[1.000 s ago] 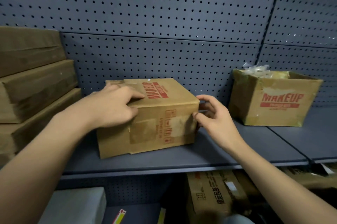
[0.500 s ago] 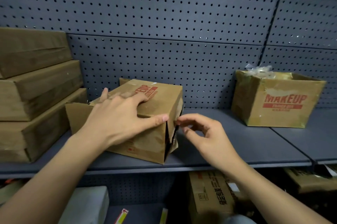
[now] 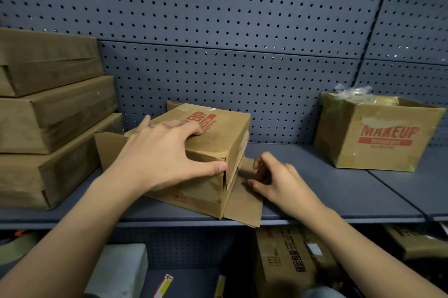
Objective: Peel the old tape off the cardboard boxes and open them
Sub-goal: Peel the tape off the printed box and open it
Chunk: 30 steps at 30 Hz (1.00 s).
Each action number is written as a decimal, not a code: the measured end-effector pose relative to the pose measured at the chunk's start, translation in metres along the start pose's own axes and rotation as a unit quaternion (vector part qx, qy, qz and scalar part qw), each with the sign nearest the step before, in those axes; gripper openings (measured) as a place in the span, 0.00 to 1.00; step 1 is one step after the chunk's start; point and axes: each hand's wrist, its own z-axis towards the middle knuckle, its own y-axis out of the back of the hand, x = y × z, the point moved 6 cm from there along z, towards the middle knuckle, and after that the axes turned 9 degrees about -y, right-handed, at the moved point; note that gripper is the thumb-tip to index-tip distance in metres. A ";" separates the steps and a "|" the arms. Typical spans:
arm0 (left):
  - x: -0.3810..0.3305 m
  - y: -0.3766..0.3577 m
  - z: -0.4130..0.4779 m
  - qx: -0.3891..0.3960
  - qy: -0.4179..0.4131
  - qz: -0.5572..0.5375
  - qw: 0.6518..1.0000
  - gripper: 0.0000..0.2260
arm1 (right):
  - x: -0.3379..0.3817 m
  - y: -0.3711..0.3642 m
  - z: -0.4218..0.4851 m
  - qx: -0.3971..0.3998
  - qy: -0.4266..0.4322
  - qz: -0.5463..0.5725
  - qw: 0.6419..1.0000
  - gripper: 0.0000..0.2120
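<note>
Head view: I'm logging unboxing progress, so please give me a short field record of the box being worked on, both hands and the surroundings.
box in work: centre box, lying on the shelf
opened part: end flap, folded outward at the right end
steadying hand: left hand, presses on the box top, thumb on the near face
working hand: right hand, fingers curled on the end flap
nearby: open box to the right; stacked flat boxes to the left

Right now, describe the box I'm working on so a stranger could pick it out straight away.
On the grey shelf, between the stacked flat boxes at left and the open-topped box at right, sits the middle box. It alone lies on its side, left hand on top, right hand gripping its end flap.
</note>
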 end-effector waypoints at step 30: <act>-0.004 -0.010 -0.026 -0.157 -0.084 -0.163 0.970 0.28 | 0.020 0.073 -0.015 -0.317 0.205 0.085 0.922 0.07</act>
